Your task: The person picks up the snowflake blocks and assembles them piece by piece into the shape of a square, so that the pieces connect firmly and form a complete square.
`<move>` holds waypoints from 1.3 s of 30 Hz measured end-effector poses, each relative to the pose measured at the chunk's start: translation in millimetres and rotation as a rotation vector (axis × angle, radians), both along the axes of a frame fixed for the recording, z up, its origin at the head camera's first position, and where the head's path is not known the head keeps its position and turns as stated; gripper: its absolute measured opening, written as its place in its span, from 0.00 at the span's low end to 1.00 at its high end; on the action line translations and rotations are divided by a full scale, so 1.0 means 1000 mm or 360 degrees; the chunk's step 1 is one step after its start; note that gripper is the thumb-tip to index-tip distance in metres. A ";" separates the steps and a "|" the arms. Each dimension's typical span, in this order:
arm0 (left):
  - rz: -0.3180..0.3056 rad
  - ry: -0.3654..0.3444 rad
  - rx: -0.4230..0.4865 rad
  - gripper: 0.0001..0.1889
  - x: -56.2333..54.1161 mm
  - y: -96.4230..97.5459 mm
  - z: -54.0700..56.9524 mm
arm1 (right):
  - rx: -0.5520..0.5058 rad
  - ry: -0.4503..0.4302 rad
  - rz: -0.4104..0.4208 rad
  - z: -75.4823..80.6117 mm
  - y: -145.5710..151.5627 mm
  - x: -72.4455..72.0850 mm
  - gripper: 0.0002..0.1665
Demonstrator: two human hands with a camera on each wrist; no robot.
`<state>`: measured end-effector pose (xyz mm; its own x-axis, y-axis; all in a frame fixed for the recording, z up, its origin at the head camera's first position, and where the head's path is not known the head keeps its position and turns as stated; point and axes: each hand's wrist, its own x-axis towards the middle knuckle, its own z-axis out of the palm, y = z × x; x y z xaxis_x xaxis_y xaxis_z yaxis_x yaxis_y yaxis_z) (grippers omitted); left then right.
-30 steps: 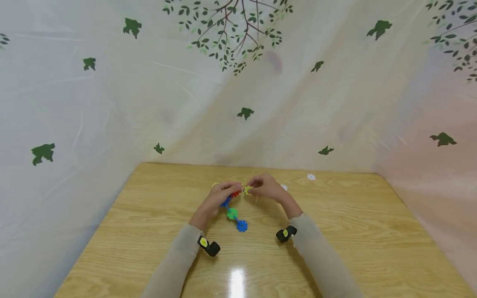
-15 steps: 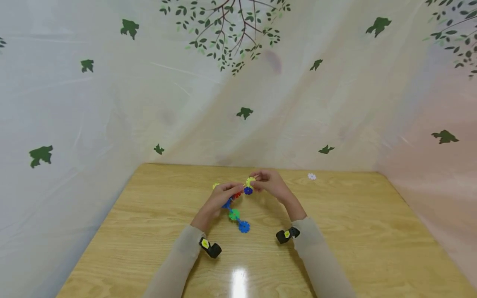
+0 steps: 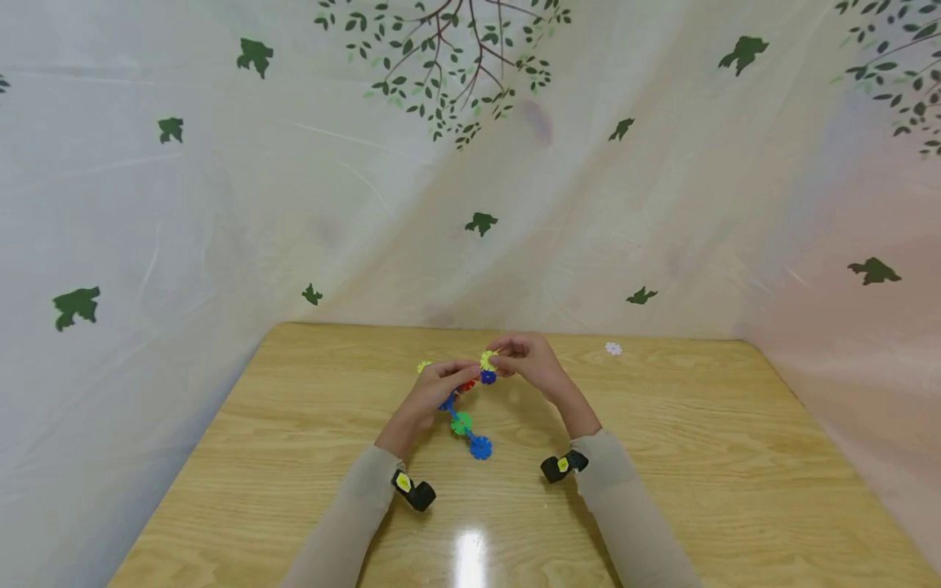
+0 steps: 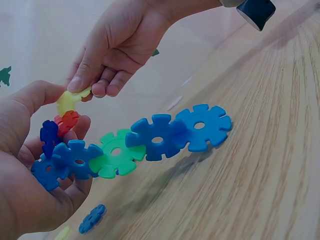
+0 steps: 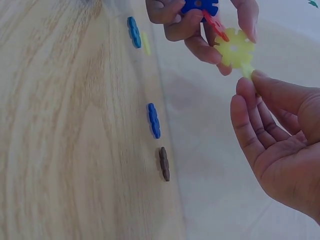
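Note:
My left hand (image 3: 439, 384) grips the upper end of a chain of notched plastic discs. Below it hang blue discs (image 4: 203, 126) and a green disc (image 4: 109, 165), slotted edge to edge. Between the left fingers show a dark blue disc (image 4: 49, 137) and a red disc (image 4: 66, 122). A yellow disc (image 5: 234, 49) adjoins the red one, at the left fingertips. Opposite, my right hand (image 3: 535, 363) pinches a yellow disc (image 5: 247, 69) between thumb and fingers, seen edge-on against the chain's yellow disc. Both hands are held up over the wooden table.
Loose discs lie toward the table's (image 3: 698, 457) back edge: a white one (image 3: 613, 349) at the right and a yellow one (image 3: 424, 367) behind my left hand. In the right wrist view a blue disc (image 5: 154, 121) and a brown disc (image 5: 165, 164) lie along that edge. A printed cloth (image 3: 412, 261) hangs behind.
The right hand's yellow disc has risen in the head view, and a dark blue disc shows below it. A white disc beside the right hand has gone out of sight. The left hand has barely moved.

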<state>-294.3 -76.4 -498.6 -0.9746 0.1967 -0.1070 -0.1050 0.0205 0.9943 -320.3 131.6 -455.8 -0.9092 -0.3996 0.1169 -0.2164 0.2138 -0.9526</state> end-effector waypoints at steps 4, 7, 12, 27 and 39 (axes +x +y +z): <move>0.0004 -0.0007 0.0002 0.17 0.001 0.000 0.001 | -0.0008 -0.0004 -0.0006 0.013 -0.003 0.010 0.14; 0.0002 0.0009 -0.0008 0.17 0.001 0.000 0.001 | -0.0023 -0.0007 -0.0028 0.008 -0.003 0.008 0.14; -0.0017 0.0012 0.0022 0.18 0.002 0.001 0.001 | -0.0058 -0.0006 -0.0070 -0.008 -0.002 -0.002 0.14; -0.0004 0.0019 0.0115 0.18 0.002 0.004 -0.002 | -0.0120 -0.0013 -0.0138 -0.015 -0.005 -0.002 0.12; -0.0006 0.0012 0.0118 0.17 0.002 0.004 0.000 | -0.0088 -0.0012 -0.0097 -0.014 -0.003 -0.002 0.13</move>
